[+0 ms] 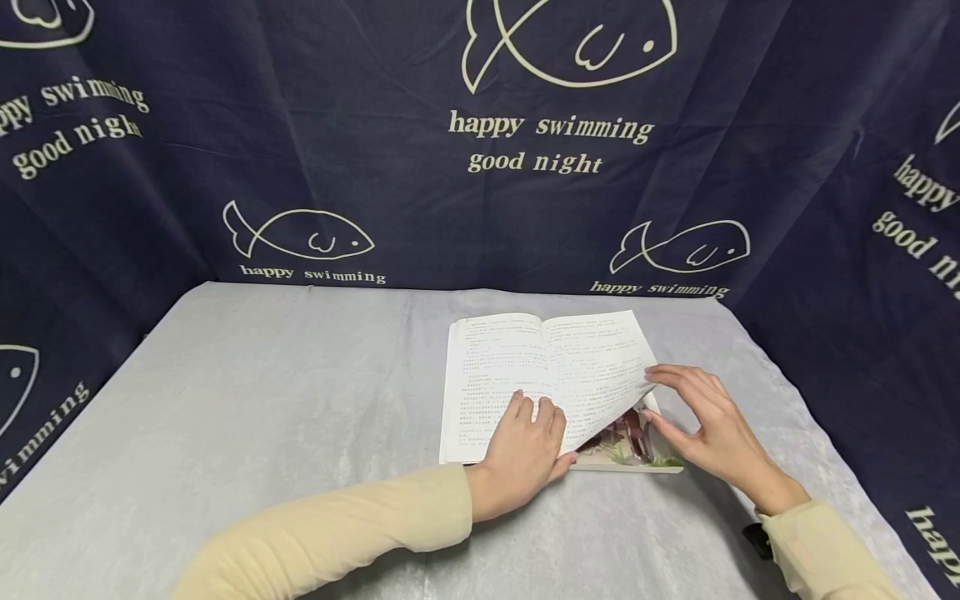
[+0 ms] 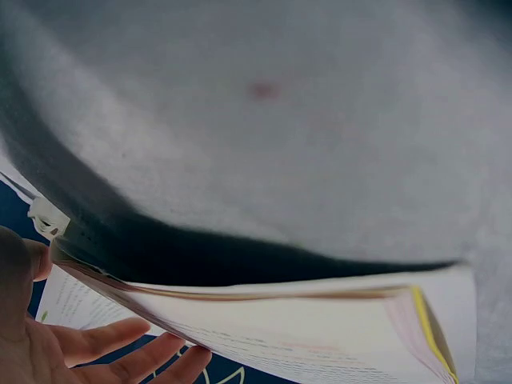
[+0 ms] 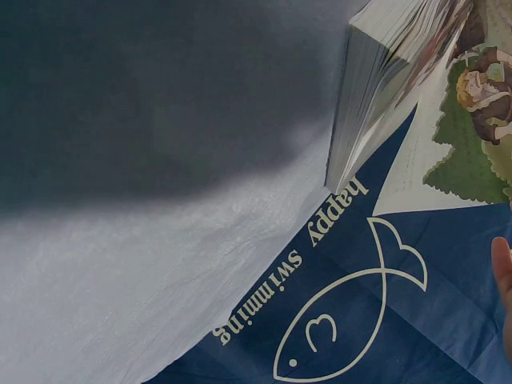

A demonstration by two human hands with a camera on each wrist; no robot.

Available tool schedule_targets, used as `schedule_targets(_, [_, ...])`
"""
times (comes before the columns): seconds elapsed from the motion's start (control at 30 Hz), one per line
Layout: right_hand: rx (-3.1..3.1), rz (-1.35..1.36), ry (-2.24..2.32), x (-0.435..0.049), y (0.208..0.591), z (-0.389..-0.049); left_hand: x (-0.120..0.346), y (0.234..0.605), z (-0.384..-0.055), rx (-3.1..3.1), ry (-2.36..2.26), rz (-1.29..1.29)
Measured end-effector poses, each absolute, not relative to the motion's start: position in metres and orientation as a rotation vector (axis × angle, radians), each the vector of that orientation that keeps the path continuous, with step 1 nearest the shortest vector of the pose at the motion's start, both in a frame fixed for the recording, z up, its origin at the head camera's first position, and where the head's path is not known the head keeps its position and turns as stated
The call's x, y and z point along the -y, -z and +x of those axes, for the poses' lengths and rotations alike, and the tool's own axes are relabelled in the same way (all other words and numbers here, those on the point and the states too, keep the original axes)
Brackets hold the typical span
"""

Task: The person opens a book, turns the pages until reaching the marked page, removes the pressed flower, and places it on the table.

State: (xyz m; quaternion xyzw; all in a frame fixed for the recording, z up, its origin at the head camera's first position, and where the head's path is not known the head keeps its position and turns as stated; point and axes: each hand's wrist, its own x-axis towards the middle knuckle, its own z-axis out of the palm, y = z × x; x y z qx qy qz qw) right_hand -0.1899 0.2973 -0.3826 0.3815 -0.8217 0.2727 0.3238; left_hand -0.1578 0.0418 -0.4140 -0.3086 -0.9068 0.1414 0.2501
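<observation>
An open book [image 1: 495, 375] with printed text lies on the table, seen from above in the head view. My left hand [image 1: 527, 446] rests across its lower middle near the spine, fingers spread on the pages and thumb at the bottom edge. At the right side, my right hand [image 1: 708, 421] pinches the edge of a page [image 1: 600, 358], whose lower corner is lifted and curled. Beneath that page shows a coloured illustration [image 1: 626, 437]. The left wrist view has the fingers [image 2: 120, 364] over the book's near edge; the right wrist view catches the thick page block [image 3: 372, 88] and a raised illustrated page [image 3: 472, 152].
A grey cloth [image 1: 262, 400] covers the table. Dark blue fabric [image 1: 420, 208] with fish outlines and lettering hangs behind and along both sides. A small black object [image 1: 757, 540] sits at the right sleeve cuff.
</observation>
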Motion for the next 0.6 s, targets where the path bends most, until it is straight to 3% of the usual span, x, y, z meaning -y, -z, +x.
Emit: schedule_targets(0.6, [2.198, 0.965, -0.689, -0.3009, 0.3839, -0.1864, -0.0420, 0.4101, -0.1582, 2.476, -0.234, -0.853])
